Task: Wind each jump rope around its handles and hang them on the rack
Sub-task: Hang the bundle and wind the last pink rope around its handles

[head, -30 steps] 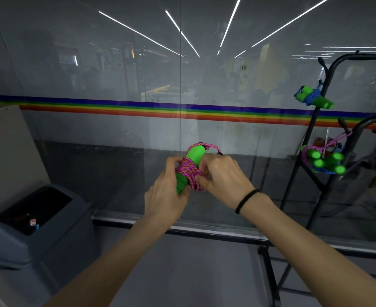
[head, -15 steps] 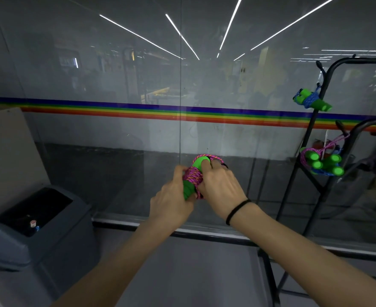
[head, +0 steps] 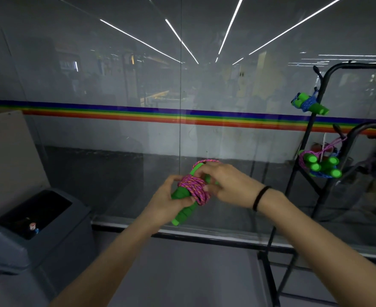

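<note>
1. My left hand (head: 168, 201) is closed around the lower part of the green foam jump-rope handles (head: 183, 212), holding them slanted just in front of the glass wall (head: 116, 129).
2. My right hand (head: 225, 185) pinches the pink-and-orange braided rope (head: 194, 188) at the top of the bundle, where one small loop arches over the handle end.
3. Since a second ago the bundle has tipped lower and more handle shows below the coils; I judge the winding is nearly done and the loose end is being tucked.
4. To the right of the glass wall stands the black metal rack (head: 315, 129), well apart from my hands, with other wound ropes (head: 308, 105) already hanging.
5. Hanging this one comes next, I think.
</note>
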